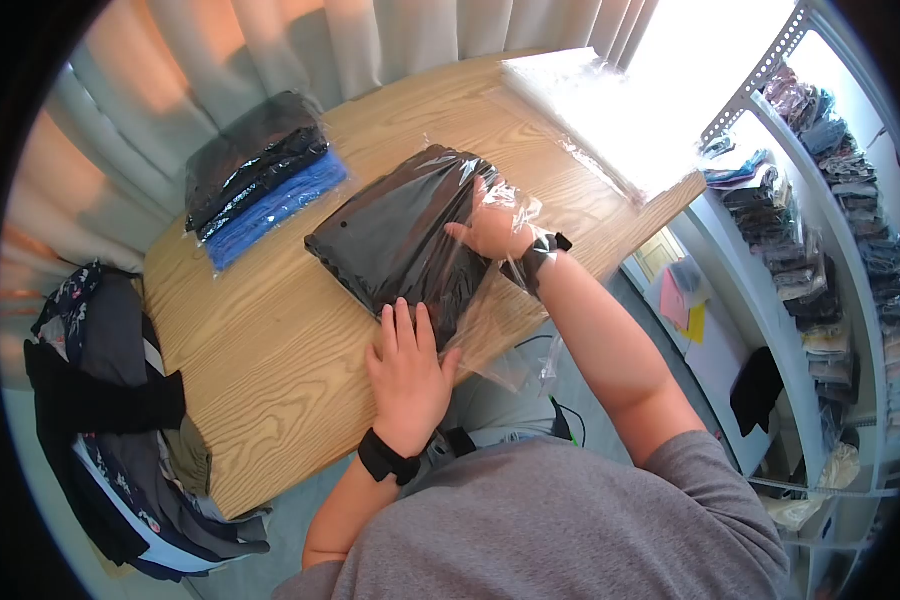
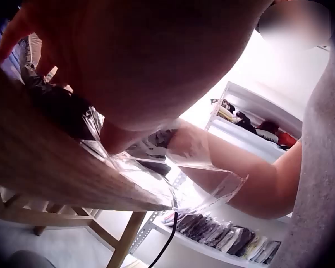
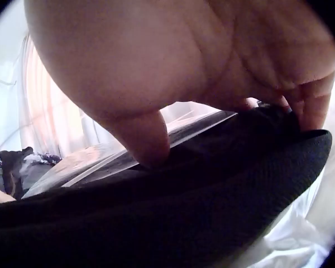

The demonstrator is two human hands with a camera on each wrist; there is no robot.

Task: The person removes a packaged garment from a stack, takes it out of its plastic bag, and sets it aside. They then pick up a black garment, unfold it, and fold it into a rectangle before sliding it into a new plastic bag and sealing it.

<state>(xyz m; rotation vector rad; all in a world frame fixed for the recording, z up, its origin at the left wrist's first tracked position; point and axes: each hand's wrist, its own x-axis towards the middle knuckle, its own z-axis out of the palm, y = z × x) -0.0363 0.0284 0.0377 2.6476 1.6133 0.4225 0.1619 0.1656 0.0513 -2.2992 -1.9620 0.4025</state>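
A folded black garment (image 1: 375, 240) lies in a clear plastic bag (image 1: 490, 335) on the wooden table (image 1: 270, 360). My left hand (image 1: 410, 385) rests flat with spread fingers at the near edge of the package. At its right side, my right hand (image 1: 495, 225) reaches over the garment, thumb apart from the fingers, with clear plastic lying across it. In the right wrist view, the thumb (image 3: 151, 145) and fingertips press down on black fabric (image 3: 184, 184). The loose end of the bag (image 2: 212, 190) hangs past the table edge in the left wrist view.
Bagged black and blue garments (image 1: 270, 190) lie at the table's back left. Clear plastic bags (image 1: 590, 110) lie at the far right end. Clothes (image 1: 130, 400) are heaped beyond the left edge. Shelves of bagged clothes (image 1: 800, 220) stand right.
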